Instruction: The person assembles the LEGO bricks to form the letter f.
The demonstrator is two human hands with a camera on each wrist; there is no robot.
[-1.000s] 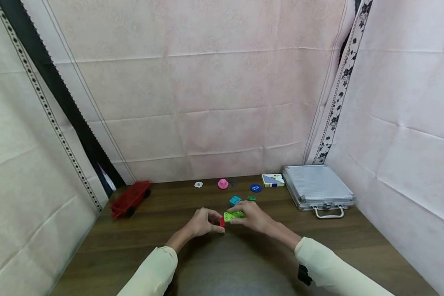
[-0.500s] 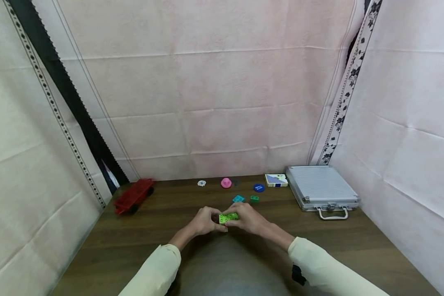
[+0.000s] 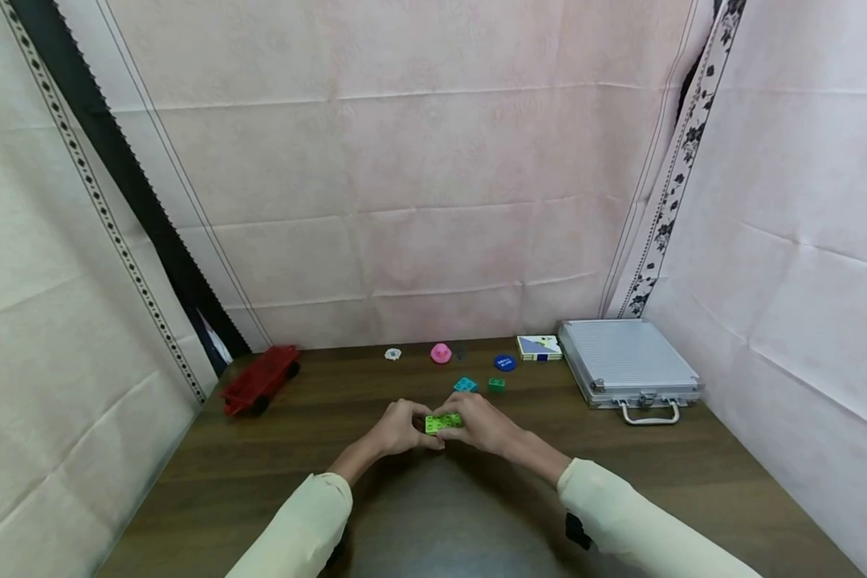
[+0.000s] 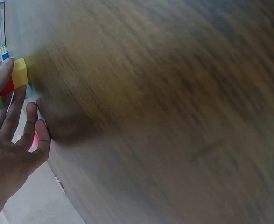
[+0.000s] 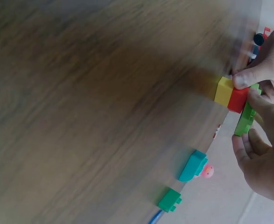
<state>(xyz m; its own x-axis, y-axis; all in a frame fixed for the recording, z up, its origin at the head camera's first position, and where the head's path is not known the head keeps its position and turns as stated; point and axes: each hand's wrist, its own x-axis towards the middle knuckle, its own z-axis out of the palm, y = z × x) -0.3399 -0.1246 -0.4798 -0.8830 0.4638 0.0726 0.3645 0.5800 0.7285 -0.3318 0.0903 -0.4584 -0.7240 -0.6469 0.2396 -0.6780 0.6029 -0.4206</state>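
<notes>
My left hand (image 3: pixel 397 429) pinches a red toy building brick (image 5: pixel 238 99), which sits on a yellow brick (image 5: pixel 223 92) low over the wooden table. A longer lime-green brick (image 3: pixel 443 423) lies on top of the red one, its studs facing up. My right hand (image 3: pixel 480 421) holds this green brick between thumb and fingers. In the head view the red and yellow bricks are hidden below it. Just beyond the hands stand a teal brick (image 3: pixel 466 384) and a small dark-green brick (image 3: pixel 496 384).
A red toy wagon (image 3: pixel 262 380) stands at the table's left edge. Along the back lie a white piece (image 3: pixel 393 354), a pink toy (image 3: pixel 441 353), a blue disc (image 3: pixel 505 363) and a small box (image 3: pixel 539 348). A silver case (image 3: pixel 630 365) lies at right. Curtains (image 3: pixel 433 201) enclose the table.
The right hand has moved left, bringing the lime-green brick from beside the red brick onto its top. The left hand has barely moved. The view has shifted slightly.
</notes>
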